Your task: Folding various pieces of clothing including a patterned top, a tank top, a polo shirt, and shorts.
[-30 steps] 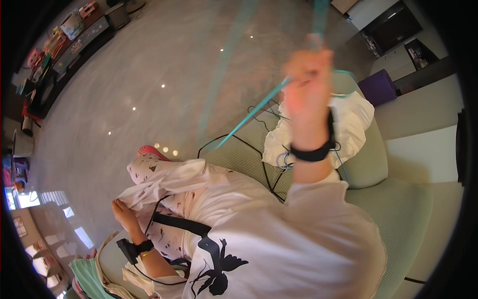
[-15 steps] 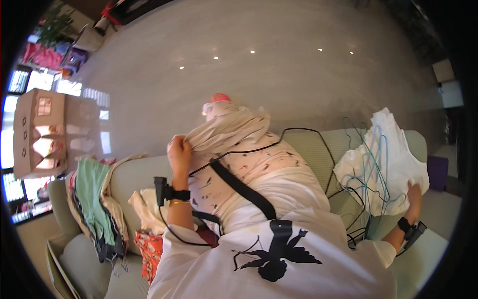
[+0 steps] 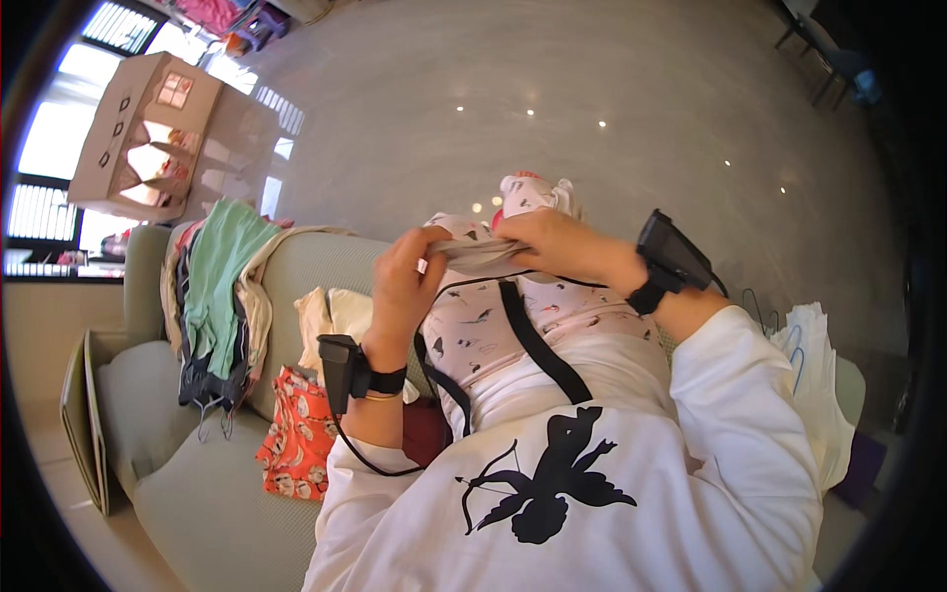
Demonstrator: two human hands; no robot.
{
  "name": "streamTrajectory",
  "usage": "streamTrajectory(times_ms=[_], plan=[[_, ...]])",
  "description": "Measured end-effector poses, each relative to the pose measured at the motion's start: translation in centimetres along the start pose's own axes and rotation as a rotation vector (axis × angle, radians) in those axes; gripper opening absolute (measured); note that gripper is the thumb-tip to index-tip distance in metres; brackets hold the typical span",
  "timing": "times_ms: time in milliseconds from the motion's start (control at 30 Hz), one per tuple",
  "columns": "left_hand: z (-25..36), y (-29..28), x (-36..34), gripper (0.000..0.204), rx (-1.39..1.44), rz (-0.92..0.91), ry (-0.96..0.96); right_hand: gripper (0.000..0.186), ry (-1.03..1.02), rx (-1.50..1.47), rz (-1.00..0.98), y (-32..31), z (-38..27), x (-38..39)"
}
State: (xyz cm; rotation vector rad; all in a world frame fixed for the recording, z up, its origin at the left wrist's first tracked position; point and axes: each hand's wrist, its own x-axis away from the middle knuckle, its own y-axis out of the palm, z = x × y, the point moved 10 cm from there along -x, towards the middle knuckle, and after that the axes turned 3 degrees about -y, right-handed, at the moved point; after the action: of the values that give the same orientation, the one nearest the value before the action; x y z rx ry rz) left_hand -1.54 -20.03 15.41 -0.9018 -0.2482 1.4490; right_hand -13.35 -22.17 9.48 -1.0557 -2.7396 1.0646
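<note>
Both hands pinch one small pale garment [image 3: 473, 255] over the lap: the left hand [image 3: 406, 281] grips its near edge, the right hand [image 3: 547, 240] its far edge. It looks mid-fold, perhaps. Next, the edges need bringing together evenly.

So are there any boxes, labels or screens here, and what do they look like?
Cardboard house: upper left on the floor, brown, with a pointed roof and cut-out windows.
Flat cardboard: far left beside the sofa, brown, standing on edge.
No labels or screens show.
</note>
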Motion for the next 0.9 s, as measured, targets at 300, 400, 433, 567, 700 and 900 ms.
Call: streamTrajectory(times_ms=[300, 400, 433, 567, 700, 900], plan=[[-2.4, -8.5, -2.8, 0.015, 0.055, 0.322, -0.052, 0.013, 0.217, 0.269, 0.313, -10.5, 3.1, 5.5], [-2.8, -10.5, -4.4, 0.015, 0.064, 0.416, -0.091, 0.023, 0.302, 0.239, 0.290, -12.6, 3.1, 6.3], [-2.6, -11.1, -4.8, 0.015, 0.088, 0.437, -0.064, 0.023, 0.296, 0.245, 0.283, -13.1, 2.7, 6.0], [-2.0, -13.0, -2.9, 0.014, -0.074, 0.472, -0.064, 0.021, 0.075, 0.683, 0.456, -14.6, -1.9, 5.8], [-4.1, -9.1, 4.4, 0.015, -0.322, 0.227, -0.174, 0.023, 0.046, 0.654, 0.185, -6.4, -1.1, 8.5], [-11.6, -0.8, 15.9, 0.020, -0.225, 0.008, -0.526, 0.025, 0.270, 0.276, 0.159, 0.3, 4.4, 12.6]])
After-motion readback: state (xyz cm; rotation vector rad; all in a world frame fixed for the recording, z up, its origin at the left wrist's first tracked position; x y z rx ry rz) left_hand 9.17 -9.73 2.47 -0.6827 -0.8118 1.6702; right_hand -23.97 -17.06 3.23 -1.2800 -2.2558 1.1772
